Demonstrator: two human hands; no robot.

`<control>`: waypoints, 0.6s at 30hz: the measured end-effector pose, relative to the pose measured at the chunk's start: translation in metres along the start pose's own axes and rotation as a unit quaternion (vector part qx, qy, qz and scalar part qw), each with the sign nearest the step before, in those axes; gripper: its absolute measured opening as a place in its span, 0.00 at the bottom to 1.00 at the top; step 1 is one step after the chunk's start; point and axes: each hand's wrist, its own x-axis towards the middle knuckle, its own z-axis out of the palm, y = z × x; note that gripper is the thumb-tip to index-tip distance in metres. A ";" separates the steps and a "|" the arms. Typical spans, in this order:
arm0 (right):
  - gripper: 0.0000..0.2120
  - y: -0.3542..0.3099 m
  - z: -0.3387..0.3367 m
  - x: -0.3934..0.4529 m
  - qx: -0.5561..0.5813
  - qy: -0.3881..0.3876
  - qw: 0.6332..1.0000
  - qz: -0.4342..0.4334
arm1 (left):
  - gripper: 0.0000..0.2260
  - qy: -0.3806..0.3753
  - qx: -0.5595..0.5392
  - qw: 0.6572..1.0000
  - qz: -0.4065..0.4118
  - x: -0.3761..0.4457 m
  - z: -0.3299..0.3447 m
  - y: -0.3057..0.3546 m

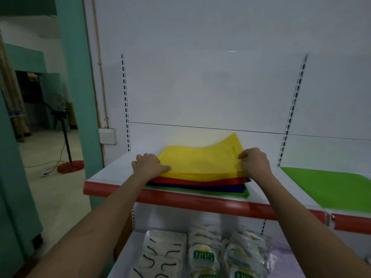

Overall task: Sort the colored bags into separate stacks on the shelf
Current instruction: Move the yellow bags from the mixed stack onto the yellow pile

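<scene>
Mask packets (202, 255) below; left hand (149, 164) and right hand (255, 162) pinch yellow bag (200, 160), fingers clamped on its edges atop the stack.

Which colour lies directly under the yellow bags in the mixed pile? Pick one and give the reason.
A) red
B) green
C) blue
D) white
A: at the pile's front edge, a red layer shows right beneath the yellow bags that both hands grip, the left hand at one side and the right hand at the other, with blue and then green lower down.
</scene>
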 end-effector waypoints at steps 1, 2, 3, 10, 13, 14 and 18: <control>0.18 0.000 0.001 -0.001 0.001 0.000 1.000 -0.002 | 0.27 -0.005 -0.012 1.000 -0.005 0.001 -0.001 0.001; 0.18 0.001 0.001 -0.001 0.004 0.000 1.000 -0.003 | 0.27 -0.006 -0.023 1.000 -0.010 0.002 -0.002 0.002; 0.18 0.001 0.002 -0.001 0.010 0.001 1.000 -0.006 | 0.26 -0.002 -0.027 1.000 -0.012 0.002 -0.002 0.004; 0.15 0.007 -0.001 -0.003 0.092 0.035 0.995 -0.026 | 0.07 0.039 -0.229 0.972 0.031 0.000 -0.009 0.016; 0.15 0.007 -0.015 -0.007 0.171 0.054 0.983 -0.024 | 0.09 -0.002 -0.405 0.913 0.051 -0.002 -0.019 0.018; 0.16 0.007 -0.020 -0.009 0.202 0.053 0.978 -0.018 | 0.13 -0.018 -0.450 0.891 0.048 -0.003 -0.022 0.020; 0.20 0.011 -0.036 -0.019 0.314 0.031 0.949 0.023 | 0.32 -0.101 -0.549 0.828 0.060 -0.009 -0.026 0.028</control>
